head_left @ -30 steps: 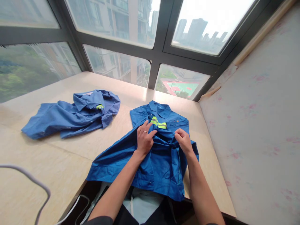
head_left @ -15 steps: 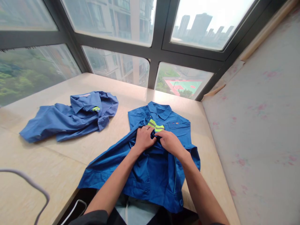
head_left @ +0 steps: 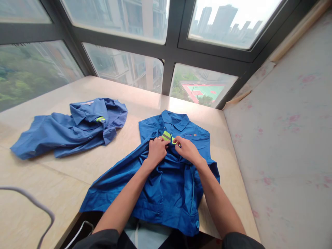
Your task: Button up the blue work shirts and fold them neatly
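Note:
A blue work jacket (head_left: 168, 197) lies front up on the wooden surface before me, its collar toward the window and its hem hanging at the near edge. My left hand (head_left: 157, 151) is closed on the jacket's front, just below the yellow-green reflective strip (head_left: 166, 135). Close beside it, my right hand (head_left: 188, 150) pinches the front edge, with thumb and fingertips together over part of the strip. Between the fingertips the cloth is gathered and raised; any button there is too small to make out. The sleeves spread out on both sides.
A second, paler blue jacket (head_left: 77, 129) lies folded and crumpled at the left. The wooden surface (head_left: 62, 173) ends at windows (head_left: 124, 65) behind and a flowered wall (head_left: 282, 148) at the right. A grey cable (head_left: 33, 200) curves along the lower left.
Both hands have lifted the gathered cloth a little, and the fingertips have turned upward into a pinch at the strip. The view has shifted slightly.

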Demonstrator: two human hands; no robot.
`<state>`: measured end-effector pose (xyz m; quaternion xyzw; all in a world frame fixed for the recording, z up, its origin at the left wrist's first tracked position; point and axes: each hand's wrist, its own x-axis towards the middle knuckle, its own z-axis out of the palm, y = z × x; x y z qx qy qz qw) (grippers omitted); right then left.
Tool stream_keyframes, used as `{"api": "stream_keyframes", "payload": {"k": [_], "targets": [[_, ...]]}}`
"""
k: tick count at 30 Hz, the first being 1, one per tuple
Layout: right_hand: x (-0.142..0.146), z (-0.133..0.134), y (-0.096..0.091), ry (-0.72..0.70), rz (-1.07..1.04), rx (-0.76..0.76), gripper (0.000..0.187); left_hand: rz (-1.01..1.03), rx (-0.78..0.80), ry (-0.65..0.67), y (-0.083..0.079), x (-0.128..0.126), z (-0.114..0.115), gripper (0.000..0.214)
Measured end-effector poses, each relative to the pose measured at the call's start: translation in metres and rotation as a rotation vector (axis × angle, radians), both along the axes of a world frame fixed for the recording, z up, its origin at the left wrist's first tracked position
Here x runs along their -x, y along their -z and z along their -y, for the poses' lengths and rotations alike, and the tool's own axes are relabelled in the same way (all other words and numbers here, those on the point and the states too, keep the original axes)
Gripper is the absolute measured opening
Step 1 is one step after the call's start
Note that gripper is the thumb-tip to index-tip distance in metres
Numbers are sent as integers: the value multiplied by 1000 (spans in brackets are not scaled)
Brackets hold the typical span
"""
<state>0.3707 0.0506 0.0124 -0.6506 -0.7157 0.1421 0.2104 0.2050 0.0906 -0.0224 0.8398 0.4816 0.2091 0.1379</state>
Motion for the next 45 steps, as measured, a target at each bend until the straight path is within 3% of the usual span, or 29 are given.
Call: {"api": "stream_keyframes", "payload": {"k": [6,11,20,25,29,33,36,41,43,45], "targets": [[-9,-5,-1,-18,-279,61,24,145,7,3,5,0,-1,27],[-10,-12,6,26,-399,24,22,236,17,8,8,1,-4,25],[-4,-15,20,150,-268,-84,25,395,95,-4,10,3,-8,23],[-31,-14,33,404,-205,-142,22,694,155,-175,13,16,-17,22],[-53,-10,31,450,-265,-82,16,773,196,-230,12,19,-19,21],[-69,-5,12,442,-142,12,15,756,204,-235,7,18,-16,23],[-82,0,-1,412,-2,170,15,716,177,-187,3,18,-13,23],[-92,6,-9,419,162,350,16,553,85,-154,4,15,-8,27],[-86,5,-11,410,181,275,18,466,47,-144,6,14,-8,36],[-73,2,-14,331,142,64,27,399,22,-131,8,13,-8,41]]}}
